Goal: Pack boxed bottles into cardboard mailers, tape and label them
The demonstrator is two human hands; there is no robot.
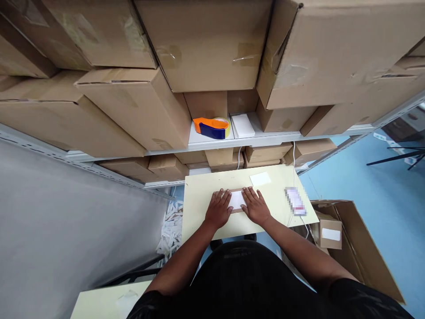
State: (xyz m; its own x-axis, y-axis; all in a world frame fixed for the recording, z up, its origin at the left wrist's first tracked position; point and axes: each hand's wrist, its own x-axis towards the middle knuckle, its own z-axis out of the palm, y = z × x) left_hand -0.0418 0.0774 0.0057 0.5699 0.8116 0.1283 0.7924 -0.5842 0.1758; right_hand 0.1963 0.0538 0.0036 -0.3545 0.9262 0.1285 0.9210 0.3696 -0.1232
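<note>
Both hands lie flat on a small brown cardboard box with a white label (236,200) in the middle of a pale yellow table (199,208). My left hand (218,209) covers the box's left end with its fingers stretched out. My right hand (255,205) presses on the right end, fingers spread too. A loose white label (260,179) lies on the table just beyond the box. A phone (295,200) on a white cable rests to the right of my right hand.
An orange and blue tape dispenser (212,127) and a white box (242,125) sit on the shelf (265,139) behind the table, among large cardboard cartons (206,44). An open carton (352,239) with a small labelled box (330,232) stands on the floor at right. White paper scraps (171,226) lie at left.
</note>
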